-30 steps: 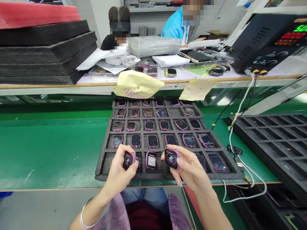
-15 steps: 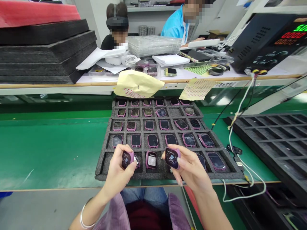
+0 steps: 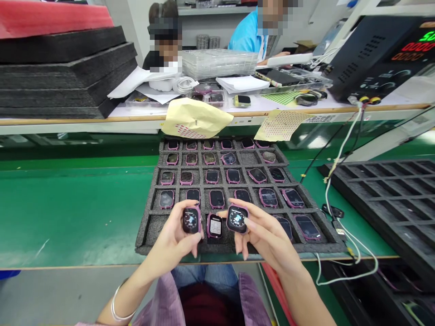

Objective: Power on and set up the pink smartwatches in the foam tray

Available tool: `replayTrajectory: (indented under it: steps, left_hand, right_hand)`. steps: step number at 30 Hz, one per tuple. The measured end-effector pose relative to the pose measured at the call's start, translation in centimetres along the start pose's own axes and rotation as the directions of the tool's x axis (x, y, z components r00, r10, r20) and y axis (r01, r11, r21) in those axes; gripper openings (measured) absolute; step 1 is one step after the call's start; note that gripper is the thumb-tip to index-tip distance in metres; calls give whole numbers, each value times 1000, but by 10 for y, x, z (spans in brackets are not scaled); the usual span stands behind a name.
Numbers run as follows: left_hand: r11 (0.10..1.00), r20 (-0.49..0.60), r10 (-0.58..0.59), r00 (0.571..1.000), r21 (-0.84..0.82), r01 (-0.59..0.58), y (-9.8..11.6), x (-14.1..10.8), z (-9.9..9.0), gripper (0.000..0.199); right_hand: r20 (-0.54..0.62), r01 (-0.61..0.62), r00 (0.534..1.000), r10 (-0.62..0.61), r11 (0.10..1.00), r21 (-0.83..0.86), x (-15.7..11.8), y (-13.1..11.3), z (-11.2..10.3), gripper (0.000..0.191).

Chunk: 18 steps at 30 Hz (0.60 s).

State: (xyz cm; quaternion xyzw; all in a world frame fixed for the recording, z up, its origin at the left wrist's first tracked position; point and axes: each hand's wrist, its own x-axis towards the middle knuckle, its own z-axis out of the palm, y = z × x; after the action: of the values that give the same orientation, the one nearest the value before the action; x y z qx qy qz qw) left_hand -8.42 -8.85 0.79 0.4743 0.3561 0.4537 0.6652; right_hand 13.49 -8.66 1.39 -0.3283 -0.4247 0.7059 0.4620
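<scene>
Above the front row of a grey foam tray [image 3: 144, 230], my left hand [image 3: 173, 235] is closed on a purple smartwatch [image 3: 190, 220] whose lit screen shows a dial. My right hand [image 3: 267, 231] grips a second purple smartwatch [image 3: 237, 219], also lit with a dial, and a finger touches the right side of its screen. Between the two hands a third watch [image 3: 215, 226] lies in its compartment, with a white block on its screen. Several dark-screened purple watches [image 3: 216, 198] fill the rows behind. My hands hide parts of the front compartments.
A stack of black foam trays [image 3: 61, 77] stands at the left on the shelf. To the right are another foam tray [image 3: 384, 190], white cables [image 3: 360, 271] and a power supply [image 3: 370, 59]. Two people sit beyond the shelf, one in a blue jacket [image 3: 243, 34].
My left hand has moved right and turned its watch so the screen faces me more squarely. My right hand has shifted slightly left and up, and its watch's dial looks brighter.
</scene>
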Motion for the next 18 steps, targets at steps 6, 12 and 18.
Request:
replayTrajectory:
  steps: [6, 12, 18]
  left_hand:
    - [985, 105, -10, 994, -168, 27, -3, 3, 1, 34]
    - [995, 100, 9, 995, -102, 1, -2, 2, 4, 30]
    - [997, 90, 11, 996, -71, -4, -3, 3, 6, 28]
  right_hand:
    - [-62, 59, 996, -66, 992, -112, 1, 7, 0, 44]
    - [-102, 67, 991, -82, 988, -142, -3, 9, 3, 48]
    - [-98, 76, 991, -93, 984, -164, -5, 9, 2, 46]
